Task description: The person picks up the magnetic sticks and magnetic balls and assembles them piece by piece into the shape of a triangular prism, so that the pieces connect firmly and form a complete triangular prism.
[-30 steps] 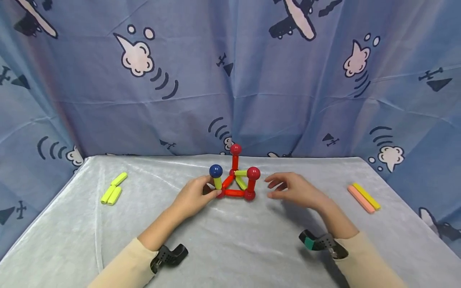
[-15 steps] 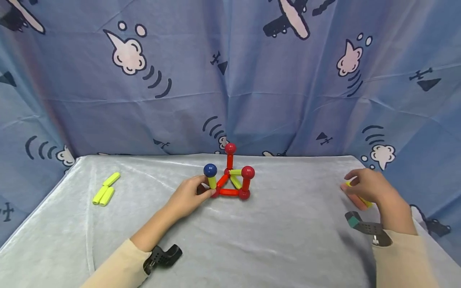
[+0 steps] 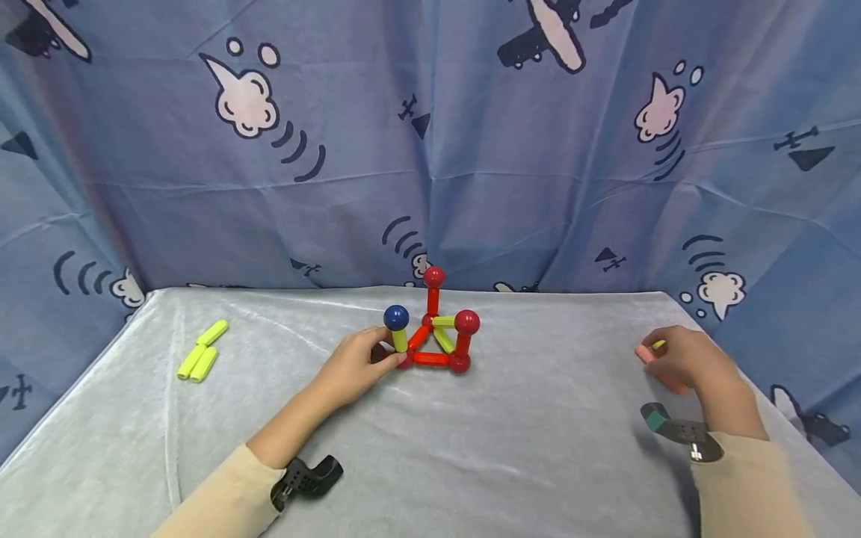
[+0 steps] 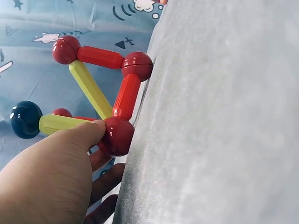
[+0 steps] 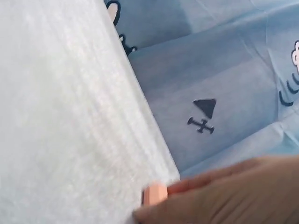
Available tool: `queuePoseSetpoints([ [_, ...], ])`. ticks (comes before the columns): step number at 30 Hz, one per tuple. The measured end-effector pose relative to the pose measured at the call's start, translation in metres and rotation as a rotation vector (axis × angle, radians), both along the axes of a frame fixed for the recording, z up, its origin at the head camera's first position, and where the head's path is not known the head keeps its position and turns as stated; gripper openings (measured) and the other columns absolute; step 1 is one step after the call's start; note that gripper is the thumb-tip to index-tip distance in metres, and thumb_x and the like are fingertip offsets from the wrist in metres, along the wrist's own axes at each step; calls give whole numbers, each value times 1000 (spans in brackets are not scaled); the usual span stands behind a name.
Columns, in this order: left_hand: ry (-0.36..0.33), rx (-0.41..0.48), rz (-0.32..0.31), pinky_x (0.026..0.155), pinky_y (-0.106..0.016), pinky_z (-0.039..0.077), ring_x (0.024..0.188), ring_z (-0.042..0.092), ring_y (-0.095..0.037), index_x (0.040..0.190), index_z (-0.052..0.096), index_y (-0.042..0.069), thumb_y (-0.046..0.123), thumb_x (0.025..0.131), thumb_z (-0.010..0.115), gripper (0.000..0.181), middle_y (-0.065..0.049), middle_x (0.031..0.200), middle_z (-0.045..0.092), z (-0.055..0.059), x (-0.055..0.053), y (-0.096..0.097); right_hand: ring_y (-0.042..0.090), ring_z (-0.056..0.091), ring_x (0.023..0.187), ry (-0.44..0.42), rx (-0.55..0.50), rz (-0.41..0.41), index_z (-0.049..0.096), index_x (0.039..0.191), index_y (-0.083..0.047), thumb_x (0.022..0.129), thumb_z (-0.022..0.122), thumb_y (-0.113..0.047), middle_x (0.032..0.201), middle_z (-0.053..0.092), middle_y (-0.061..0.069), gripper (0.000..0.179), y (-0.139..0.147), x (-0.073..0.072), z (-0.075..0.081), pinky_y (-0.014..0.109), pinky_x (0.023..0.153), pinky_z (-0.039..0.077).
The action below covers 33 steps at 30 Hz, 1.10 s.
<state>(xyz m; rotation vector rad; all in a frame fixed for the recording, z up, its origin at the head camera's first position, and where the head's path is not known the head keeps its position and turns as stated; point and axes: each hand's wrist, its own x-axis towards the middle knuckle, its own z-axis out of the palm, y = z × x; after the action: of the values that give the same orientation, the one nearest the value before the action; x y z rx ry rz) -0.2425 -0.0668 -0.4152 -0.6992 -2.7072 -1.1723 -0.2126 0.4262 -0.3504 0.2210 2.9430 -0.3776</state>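
Observation:
In the head view, a model of magnetic rods and balls stands mid-table, with a red rod [image 3: 431, 359] along its near side. At its left corner my left hand [image 3: 356, 366] pinches the red ball [image 4: 120, 136] at the foot of a yellow-green upright [image 3: 400, 341]. A blue ball [image 3: 396, 317] tops that upright. Red balls [image 3: 467, 322] cap the two red uprights. Far to the right, my right hand [image 3: 696, 366] pinches an orange rod [image 5: 155, 194] between thumb and fingers. A yellow rod [image 3: 659, 344] lies beside it, mostly hidden by the hand.
Several short yellow-green rods [image 3: 203, 364] lie together on the left of the cloth-covered table [image 3: 525, 448]. A blue patterned curtain [image 3: 363, 149] hangs right behind the table's back edge.
My right hand has gone from beside the model to the rods at the right and now pinches the orange one. The left hand has kept its hold on the model.

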Motion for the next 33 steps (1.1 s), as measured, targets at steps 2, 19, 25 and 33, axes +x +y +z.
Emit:
queuePoseSetpoints([
  [2,1,4,-2,80,-32,56,82,66,-9,102,69,14,26,91,75,18,0,91,72,0,0,1,36,66,90,-15,-38,42,60,127,6,85,74,-15,115,64,34,49,-3,-2,-3,45,69,56],
  [19,3,191,4,92,-40,59,98,70,-19,128,61,13,28,90,78,44,-7,112,72,4,1,-1,22,67,107,290,-383,478,66,131,-21,94,73,-23,117,73,3,38,-138,10,56,33,83,55],
  [25,48,471,-27,100,-36,56,109,70,-25,139,56,12,21,101,62,40,-11,131,66,10,3,-2,17,68,101,348,-477,587,68,130,-22,93,74,-18,113,74,1,37,-190,7,77,27,82,58],
  [33,82,507,-17,90,-20,56,102,71,-20,127,65,7,18,102,61,28,-12,117,72,15,4,5,17,70,95,398,-632,701,68,130,-19,92,74,-15,112,75,4,38,-247,-15,79,39,83,60],
])
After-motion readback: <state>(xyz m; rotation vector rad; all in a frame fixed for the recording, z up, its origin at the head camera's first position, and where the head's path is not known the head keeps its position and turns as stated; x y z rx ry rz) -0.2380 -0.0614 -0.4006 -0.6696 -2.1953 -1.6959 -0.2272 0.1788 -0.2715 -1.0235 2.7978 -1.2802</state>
